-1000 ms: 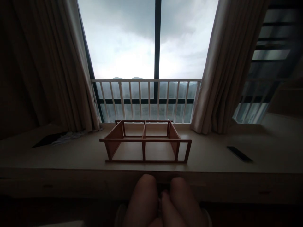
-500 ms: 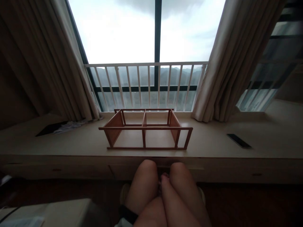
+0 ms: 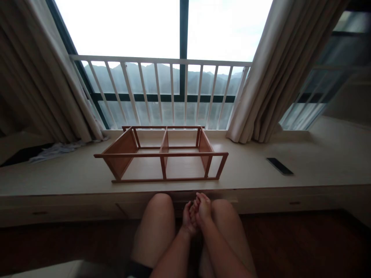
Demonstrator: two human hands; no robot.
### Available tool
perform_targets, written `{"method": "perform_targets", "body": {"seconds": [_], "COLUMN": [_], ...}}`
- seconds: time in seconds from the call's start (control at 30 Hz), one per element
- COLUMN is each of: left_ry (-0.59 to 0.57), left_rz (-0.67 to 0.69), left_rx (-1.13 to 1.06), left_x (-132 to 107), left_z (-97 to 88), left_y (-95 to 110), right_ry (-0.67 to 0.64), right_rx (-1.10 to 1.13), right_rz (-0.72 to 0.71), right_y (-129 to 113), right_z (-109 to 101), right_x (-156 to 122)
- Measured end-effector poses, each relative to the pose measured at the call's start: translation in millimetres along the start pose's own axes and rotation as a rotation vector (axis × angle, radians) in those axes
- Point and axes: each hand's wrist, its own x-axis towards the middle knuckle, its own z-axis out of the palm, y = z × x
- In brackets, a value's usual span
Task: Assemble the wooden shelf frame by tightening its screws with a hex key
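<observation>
My left hand [image 3: 189,219] and my right hand [image 3: 204,208] are together between my knees, just below the ledge's front edge. Their curled fingers touch each other, the right hand lying against the left. I see no object in either hand. Beyond them, apart from both hands, a reddish-brown wooden shelf frame [image 3: 164,166] lies on its side on the ledge. It has end panels, a middle divider and thin rails, with open bays between.
The pale ledge [image 3: 246,166] runs under the window, drawers in its front. A dark phone [image 3: 279,166] lies to the right. White crumpled cloth [image 3: 55,151] sits at the left. A white railing [image 3: 162,60] and curtains [image 3: 269,77] stand behind the shelf.
My view has shifted and tilted downward. My hands have risen from between my thighs to between my knees and now show plainly. The shelf frame stays on the ledge.
</observation>
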Motion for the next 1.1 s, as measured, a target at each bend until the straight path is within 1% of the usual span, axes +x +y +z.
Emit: {"method": "perform_targets", "body": {"seconds": [0.1,0.17,0.2,0.23,0.27,0.3,0.33,0.4,0.43,0.5,0.53,0.57,0.63,0.67,0.73,0.77,0.8,0.87,0.97,1.03,1.1], "left_ry": [-0.091,-0.149,-0.162,-0.154,-0.123,-0.055,0.027,0.159,0.206,0.349,0.408,0.468,0.538,0.595,0.786,0.866,0.916,0.947,1.055,1.140,1.228], "left_rz": [-0.167,-0.260,-0.267,-0.247,-0.183,-0.098,-0.044,0.001,0.024,0.083,0.119,0.145,0.265,0.304,0.335,0.337,0.349,0.375,0.344,0.297,0.243], "left_rx": [0.108,0.189,0.260,0.345,0.505,0.698,0.906,1.255,1.412,1.651,1.722,1.770,1.844,1.894,1.937,1.949,1.958,1.973,2.000,2.005,1.996], "left_x": [22,27,25,22,16,9,0,-22,-34,-60,-74,-87,-111,-122,-142,-150,-158,-171,-183,-185,-184], "left_z": [-0.5,0.8,1.5,1.9,1.7,0.7,-1.2,-7.6,-11.6,-19.2,-22.3,-24.9,-30.2,-33.8,-44.5,-51.7,-59.7,-75.3,-90.0,-93.9,-97.3], "left_y": [-2,2,6,11,17,24,31,47,56,72,80,87,98,101,99,94,86,67,40,34,38], "right_ry": [-0.062,-0.093,-0.106,-0.115,-0.133,-0.160,-0.198,-0.279,-0.328,-0.446,-0.522,-0.606,-0.770,-0.844,-0.971,-1.025,-1.074,-1.164,-1.282,-1.328,-1.341], "right_rx": [-0.039,-0.076,-0.092,-0.112,-0.214,-0.438,-0.694,-1.130,-1.257,-1.366,-1.422,-1.479,-1.581,-1.629,-1.717,-1.754,-1.787,-1.836,-1.842,-1.793,-1.723], "right_rz": [0.044,0.093,0.118,0.137,0.146,0.122,0.084,0.012,-0.002,0.029,0.053,0.080,0.133,0.158,0.198,0.214,0.227,0.251,0.282,0.272,0.235], "right_y": [-24,-37,-42,-44,-46,-45,-44,-38,-34,-25,-20,-16,-7,-3,6,11,16,28,43,49,49], "right_z": [-29,-50,-59,-66,-72,-75,-77,-78,-77,-74,-74,-73,-71,-70,-67,-64,-60,-50,-32,-20,-12], "right_x": [-11,-25,-32,-38,-43,-46,-48,-49,-49,-47,-46,-45,-39,-35,-25,-19,-14,-5,-3,-8,-14]}}
